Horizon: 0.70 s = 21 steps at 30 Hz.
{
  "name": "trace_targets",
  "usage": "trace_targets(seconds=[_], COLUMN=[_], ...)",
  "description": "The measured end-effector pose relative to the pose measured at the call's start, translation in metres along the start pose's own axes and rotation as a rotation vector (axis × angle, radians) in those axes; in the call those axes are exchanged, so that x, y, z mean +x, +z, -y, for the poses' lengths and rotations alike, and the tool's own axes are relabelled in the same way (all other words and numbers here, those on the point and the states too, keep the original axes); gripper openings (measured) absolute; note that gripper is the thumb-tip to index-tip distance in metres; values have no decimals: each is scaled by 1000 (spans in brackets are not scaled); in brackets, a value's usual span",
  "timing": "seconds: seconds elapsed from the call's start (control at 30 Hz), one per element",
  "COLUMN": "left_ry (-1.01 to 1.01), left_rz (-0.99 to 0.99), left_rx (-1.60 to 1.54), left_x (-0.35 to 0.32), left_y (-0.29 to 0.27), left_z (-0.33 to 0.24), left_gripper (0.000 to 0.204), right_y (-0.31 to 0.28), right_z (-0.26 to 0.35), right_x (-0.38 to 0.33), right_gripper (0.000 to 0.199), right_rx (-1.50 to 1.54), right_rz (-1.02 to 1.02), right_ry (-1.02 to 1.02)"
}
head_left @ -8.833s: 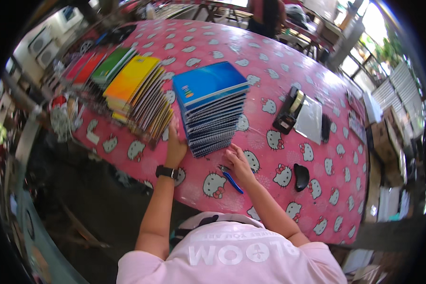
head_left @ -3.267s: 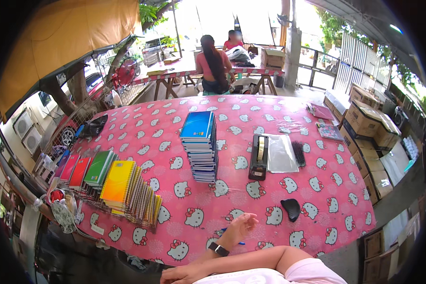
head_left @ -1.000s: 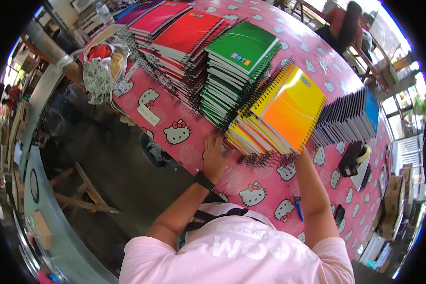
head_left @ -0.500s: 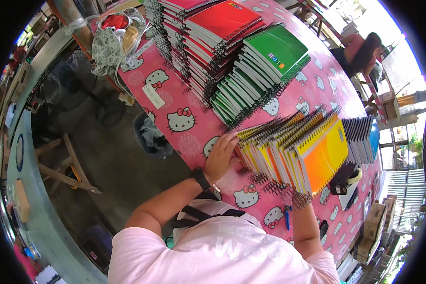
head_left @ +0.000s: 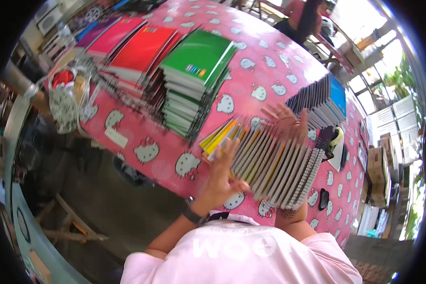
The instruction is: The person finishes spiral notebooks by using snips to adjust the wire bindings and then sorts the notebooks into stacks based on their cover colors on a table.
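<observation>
A row of yellow spiral notebooks leans on the table in front of me, wire bindings and page edges facing up. My left hand, with a dark watch on its wrist, is at the row's left end, its fingers stretched out and the thumb apart. Whether it presses on the notebooks, I cannot tell. Beyond the row's far side, my right hand is spread open and somewhat blurred. Its forearm passes behind the right end of the row, which hides part of it. Neither hand is closed around a notebook.
Green notebooks are stacked at far left, beside red notebooks and pink ones. Blue notebooks lean at right. A black mouse-shaped object lies on the pink tablecloth. A person is at the far side.
The yellow notebooks have turned from showing a cover to showing their bindings. My right hand has come up beyond them, spread. My view has shifted right.
</observation>
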<state>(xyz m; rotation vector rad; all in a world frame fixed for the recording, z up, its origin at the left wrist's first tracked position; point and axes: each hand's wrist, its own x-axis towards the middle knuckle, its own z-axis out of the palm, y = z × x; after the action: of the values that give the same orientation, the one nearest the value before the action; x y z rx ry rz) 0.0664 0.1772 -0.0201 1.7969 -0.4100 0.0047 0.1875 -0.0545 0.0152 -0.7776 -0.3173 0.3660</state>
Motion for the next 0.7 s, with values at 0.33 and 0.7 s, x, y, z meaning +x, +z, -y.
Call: trace_targets(seconds=[0.33,0.7], left_ry=[-67,-114], left_rz=[190,347], left_rx=[257,249], left_x=[14,35], left_y=[36,12], left_z=[-27,-20], left_gripper=[74,82], right_y=[-28,-22], right_z=[12,15], right_x=[4,19], right_gripper=[36,36], right_rx=[-221,-323], right_rz=[-85,-288], right_ry=[117,194])
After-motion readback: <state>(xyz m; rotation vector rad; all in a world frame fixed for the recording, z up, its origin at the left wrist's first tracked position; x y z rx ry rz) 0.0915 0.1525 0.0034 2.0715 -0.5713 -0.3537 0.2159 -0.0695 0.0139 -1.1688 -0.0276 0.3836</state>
